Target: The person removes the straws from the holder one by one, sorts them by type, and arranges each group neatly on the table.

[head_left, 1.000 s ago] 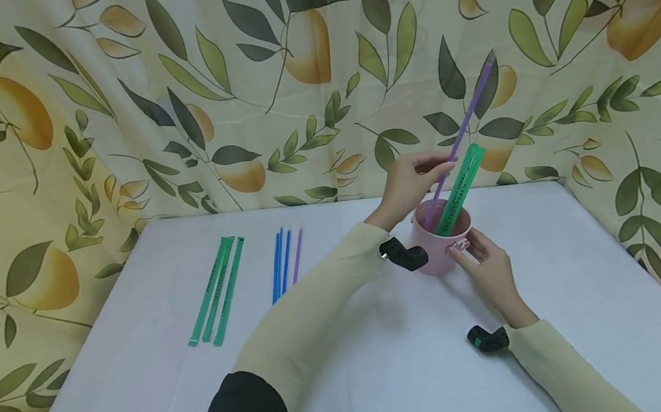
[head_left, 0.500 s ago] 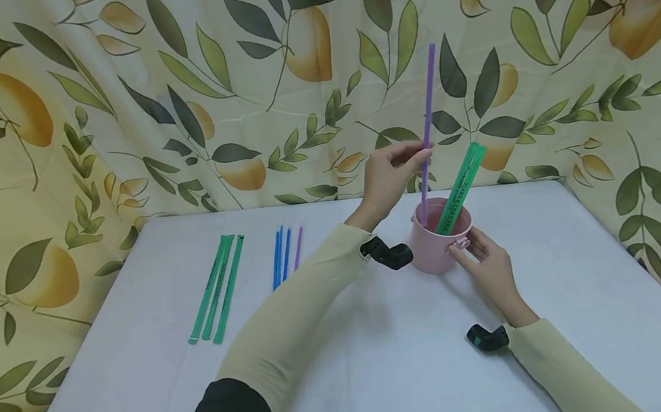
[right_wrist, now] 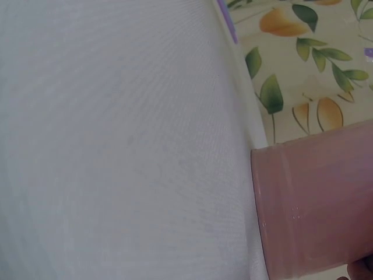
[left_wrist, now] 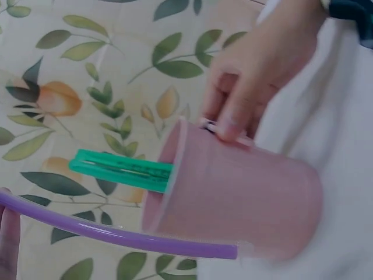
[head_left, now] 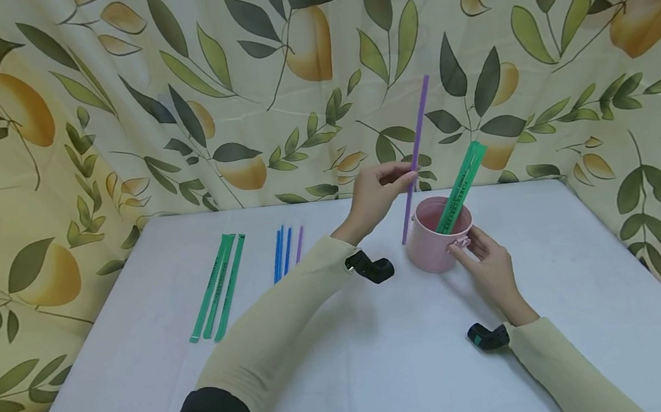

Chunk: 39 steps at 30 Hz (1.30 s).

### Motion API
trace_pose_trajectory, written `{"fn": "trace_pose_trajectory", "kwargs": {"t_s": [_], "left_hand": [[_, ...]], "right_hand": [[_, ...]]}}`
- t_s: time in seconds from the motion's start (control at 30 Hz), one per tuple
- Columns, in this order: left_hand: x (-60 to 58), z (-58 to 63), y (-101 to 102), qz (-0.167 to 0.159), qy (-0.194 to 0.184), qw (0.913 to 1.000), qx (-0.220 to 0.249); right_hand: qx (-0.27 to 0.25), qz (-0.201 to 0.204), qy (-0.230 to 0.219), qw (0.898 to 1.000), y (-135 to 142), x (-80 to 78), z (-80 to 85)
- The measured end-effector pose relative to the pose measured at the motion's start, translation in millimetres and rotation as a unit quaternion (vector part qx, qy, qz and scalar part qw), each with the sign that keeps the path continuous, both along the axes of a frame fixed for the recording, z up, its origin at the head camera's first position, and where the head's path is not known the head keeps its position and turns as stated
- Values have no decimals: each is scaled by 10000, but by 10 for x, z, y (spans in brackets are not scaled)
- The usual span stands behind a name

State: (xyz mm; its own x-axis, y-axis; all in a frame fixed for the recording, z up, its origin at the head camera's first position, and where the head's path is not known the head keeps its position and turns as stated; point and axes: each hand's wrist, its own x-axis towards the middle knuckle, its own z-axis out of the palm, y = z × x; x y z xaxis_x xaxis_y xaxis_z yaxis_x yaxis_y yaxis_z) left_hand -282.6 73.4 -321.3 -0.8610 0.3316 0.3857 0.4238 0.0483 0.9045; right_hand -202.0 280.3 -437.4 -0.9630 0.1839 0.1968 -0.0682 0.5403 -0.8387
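My left hand pinches a long purple straw between thumb and fingers. The straw tilts a little, its lower end outside and left of the pink bucket; in the left wrist view this straw passes along the bucket's side. Green paper-wrapped straws lean inside the bucket, their lower ends hidden by its wall; how many cannot be told. At the bucket's right side, my right hand holds its small side fitting. The right wrist view shows mostly the bucket's wall.
On the white table, green wrapped straws lie in a group at the left. Beside them are blue straws and another purple straw, partly covered by my left sleeve. A leaf-patterned cloth hangs behind.
The purple straw has come out of the bucket and moved left and down with my left hand, its lower end now beside the bucket. My right hand and the bucket stay nearly still.
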Motion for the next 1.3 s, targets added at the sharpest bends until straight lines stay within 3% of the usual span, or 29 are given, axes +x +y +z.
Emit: {"fn": "trace_pose_trajectory", "kwargs": {"t_s": [0.27,0.47,0.73,1.13,1.3], "left_hand": [[64,-264,-116,-188,-125,9954,-933],[126,-359,-231,-265,-343,9875,-1518],[189,-453,-444,-369,-993,9790,-1742],[308,-522,-862,-192,-1683,9687,-1816],[359,-528,-1096,49,-1849,9648,-1868]], "right_hand": [[104,-56,-2,9999,1,2,-17],[119,-33,56,9999,0,-4,-15],[106,-25,36,9999,9,-8,-10],[70,-58,-44,9999,-9,-11,-1],[39,-53,-100,9999,-6,1,1]]}}
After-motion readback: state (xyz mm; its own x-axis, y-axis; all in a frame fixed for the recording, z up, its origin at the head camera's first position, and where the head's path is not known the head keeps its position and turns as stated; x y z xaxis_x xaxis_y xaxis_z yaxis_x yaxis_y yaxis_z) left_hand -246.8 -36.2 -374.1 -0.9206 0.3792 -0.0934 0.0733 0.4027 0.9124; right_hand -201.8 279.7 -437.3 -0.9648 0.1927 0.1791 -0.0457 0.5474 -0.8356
